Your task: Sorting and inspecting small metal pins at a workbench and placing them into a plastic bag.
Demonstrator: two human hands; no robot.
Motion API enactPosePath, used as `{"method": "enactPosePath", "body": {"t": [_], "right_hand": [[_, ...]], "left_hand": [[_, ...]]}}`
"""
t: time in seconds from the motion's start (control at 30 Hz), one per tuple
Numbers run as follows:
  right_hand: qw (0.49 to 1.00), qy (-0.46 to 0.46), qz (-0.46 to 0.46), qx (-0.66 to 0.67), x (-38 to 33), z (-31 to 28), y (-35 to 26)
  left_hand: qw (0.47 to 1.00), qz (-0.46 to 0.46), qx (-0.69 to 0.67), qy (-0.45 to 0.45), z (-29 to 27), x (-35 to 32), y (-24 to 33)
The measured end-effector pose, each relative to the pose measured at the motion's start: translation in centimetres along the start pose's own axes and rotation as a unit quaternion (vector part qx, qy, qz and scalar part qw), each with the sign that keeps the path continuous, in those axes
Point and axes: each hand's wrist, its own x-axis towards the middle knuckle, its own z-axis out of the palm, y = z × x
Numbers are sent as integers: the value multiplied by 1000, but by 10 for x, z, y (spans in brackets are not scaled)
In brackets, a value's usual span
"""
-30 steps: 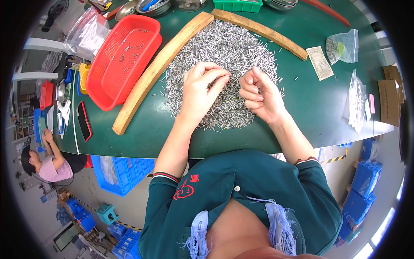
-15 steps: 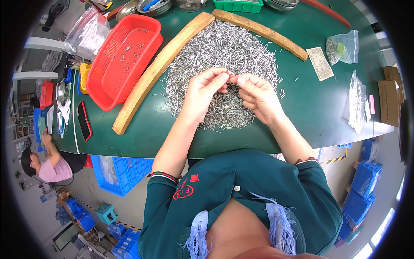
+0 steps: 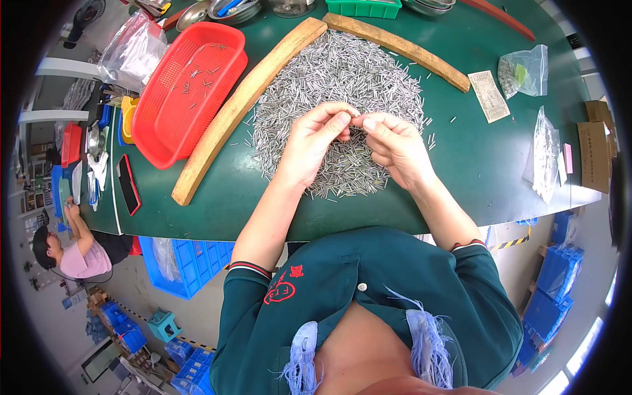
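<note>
pinched hands point(image 3: 309, 141) meet over slender metallic pins point(image 3: 345, 72) heaped beside wooden bars point(image 3: 253, 104)

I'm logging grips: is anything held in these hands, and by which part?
Cannot be told: the left hand and right hand meet, fingertips pinched, above the metal pins; anything between them is indistinct.

one fisheye camera looks down from the wearer's head, upright and unmirrored. the dark green polo shirt point(image 3: 415, 276) is nearest, along the lower edge; the left hand point(image 3: 313, 141) and right hand point(image 3: 397, 146) lie farther out, near the centre, over the metal pins point(image 3: 336, 66). the rounded field bows the front edge of the green worktop point(image 3: 461, 171) and takes in floor point(image 3: 210, 322) on both sides.
</note>
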Motion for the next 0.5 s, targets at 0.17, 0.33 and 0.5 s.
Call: {"method": "enactPosePath", "body": {"t": [0.17, 0.33, 0.5], "right_hand": [[1000, 5, -2, 0, 0, 2, -1], [988, 60, -87, -116, 1, 6, 3], [999, 21, -13, -31, 4, -5, 2]], "left_hand": [[999, 23, 42, 15, 1, 0, 2], [807, 320, 490, 79, 4, 0, 3], [755, 381, 531, 58, 10, -3, 5]]}}
